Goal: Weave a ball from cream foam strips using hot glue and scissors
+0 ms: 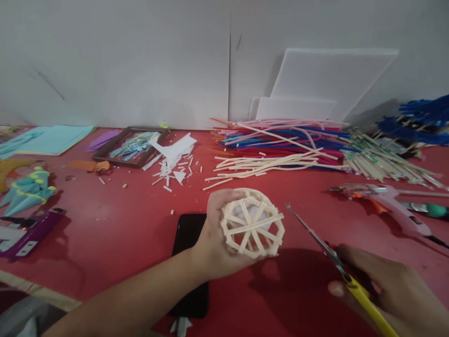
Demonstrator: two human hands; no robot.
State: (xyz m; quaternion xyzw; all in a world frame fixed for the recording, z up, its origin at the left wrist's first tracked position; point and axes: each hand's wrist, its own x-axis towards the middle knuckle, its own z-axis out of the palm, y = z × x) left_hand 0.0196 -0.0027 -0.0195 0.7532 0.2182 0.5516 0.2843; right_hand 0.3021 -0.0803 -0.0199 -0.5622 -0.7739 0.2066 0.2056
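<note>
My left hand (213,234) is closed around a small round openwork craft piece made of cream strips (253,225). Its wheel-like face, with strips crossing at the centre, is turned toward me, and something whitish shows through the gaps. A few strip ends stick out past the rim. At the lower right, my right hand (386,285) grips scissors (358,292) with a yellow handle, their blades pointing up and left toward the craft piece without touching it. Part of the handle is hidden by the fingers. Below my left wrist lies a black phone (191,290).
Cream pipe cleaners (266,164) lie before a coloured bundle (280,133). A pink glue gun (396,206) rests at right. White scraps (175,159) and a brown frame (119,161) sit at back left. A purple device (31,234) stands at left. A grey wall (140,61) rises behind.
</note>
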